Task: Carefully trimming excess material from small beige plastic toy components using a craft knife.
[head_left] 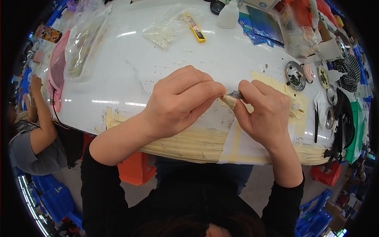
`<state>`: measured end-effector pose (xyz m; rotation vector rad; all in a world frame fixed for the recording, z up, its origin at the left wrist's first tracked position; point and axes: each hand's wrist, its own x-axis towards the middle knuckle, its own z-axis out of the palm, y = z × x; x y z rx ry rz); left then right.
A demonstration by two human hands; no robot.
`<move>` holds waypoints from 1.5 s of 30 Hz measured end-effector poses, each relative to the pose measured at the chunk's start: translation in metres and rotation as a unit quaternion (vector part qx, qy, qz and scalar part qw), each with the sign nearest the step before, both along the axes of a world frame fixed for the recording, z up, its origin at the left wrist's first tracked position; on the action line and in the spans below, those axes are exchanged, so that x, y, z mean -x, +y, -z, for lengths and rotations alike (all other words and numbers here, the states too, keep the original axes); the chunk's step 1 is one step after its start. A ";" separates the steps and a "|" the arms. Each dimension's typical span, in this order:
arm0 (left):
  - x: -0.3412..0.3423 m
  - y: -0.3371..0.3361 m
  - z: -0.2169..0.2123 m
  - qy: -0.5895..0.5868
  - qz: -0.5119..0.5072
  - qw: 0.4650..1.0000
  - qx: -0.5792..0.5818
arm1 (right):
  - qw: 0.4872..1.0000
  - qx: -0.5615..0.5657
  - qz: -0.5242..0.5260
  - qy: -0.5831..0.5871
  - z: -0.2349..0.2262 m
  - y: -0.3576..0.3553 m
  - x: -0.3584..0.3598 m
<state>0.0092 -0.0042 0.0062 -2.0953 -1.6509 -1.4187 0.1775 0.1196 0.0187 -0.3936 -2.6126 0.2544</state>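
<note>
Over the front part of the white table, both my hands meet in front of me. My right hand (265, 108) is closed, pinching a short grey metal blade (236, 94) between thumb and fingers. The blade's thin end points left at the fingertips of my left hand. A beige wrap (229, 101) covers the tip of my right thumb. My left hand (181, 100) is closed in a pinch, its fingertips close to the blade. Whatever sits between those fingertips is hidden or too small to name.
Yellowish tape (185, 144) lines the near table edge. Farther off lie a yellow box (196, 31), a clear bag of pale bits (160, 37) and a white bottle (229, 15). Round metal dishes (295, 75) stand at right. Another person (39, 138) sits at far left.
</note>
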 end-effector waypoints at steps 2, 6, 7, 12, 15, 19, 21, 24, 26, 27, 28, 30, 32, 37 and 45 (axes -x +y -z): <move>0.000 -0.001 -0.001 -0.034 0.007 0.999 0.026 | 1.000 0.006 -0.005 0.007 0.000 0.001 0.000; 0.000 -0.002 0.001 -0.272 0.060 0.950 0.142 | 0.999 0.031 -0.012 0.027 -0.001 0.002 0.000; 0.000 -0.002 0.002 -0.357 0.079 0.914 0.175 | 0.999 0.038 -0.012 0.031 -0.002 0.001 0.000; 0.007 0.000 -0.004 -0.535 0.148 0.779 0.292 | 0.995 0.083 -0.024 0.047 -0.002 0.002 0.001; 0.009 0.001 -0.003 -0.577 0.176 0.732 0.317 | 0.993 0.106 -0.018 0.050 -0.005 0.001 0.001; 0.009 0.001 -0.003 -0.619 0.189 0.685 0.334 | 0.986 0.142 -0.031 0.083 -0.008 0.002 0.003; 0.009 0.001 -0.003 -0.628 0.193 0.675 0.336 | 0.972 0.206 -0.037 0.104 -0.006 0.001 0.002; 0.008 0.001 -0.004 -0.641 0.196 0.659 0.340 | 0.962 0.221 -0.077 0.138 -0.008 0.002 0.002; 0.008 0.001 -0.004 -0.649 0.197 0.650 0.343 | 0.961 0.207 -0.096 0.153 -0.010 0.002 0.002; 0.008 0.001 -0.002 -0.654 0.197 0.645 0.344 | 0.962 0.201 -0.097 0.158 -0.010 0.000 0.001; 0.009 0.001 -0.002 -0.658 0.197 0.640 0.345 | 0.962 0.195 -0.098 0.162 -0.010 -0.001 0.002; 0.007 0.001 -0.002 -0.659 0.197 0.642 0.340 | 0.959 0.190 -0.111 0.177 -0.004 -0.001 0.004; 0.007 0.000 -0.002 -0.654 0.194 0.649 0.337 | 0.958 0.190 -0.115 0.181 -0.002 -0.001 0.005; 0.006 0.000 -0.003 -0.625 0.168 0.685 0.335 | 0.957 0.205 -0.116 0.169 -0.001 0.000 0.005; 0.005 -0.002 -0.003 -0.591 0.162 0.724 0.317 | 0.946 0.264 -0.123 0.142 -0.006 0.000 0.003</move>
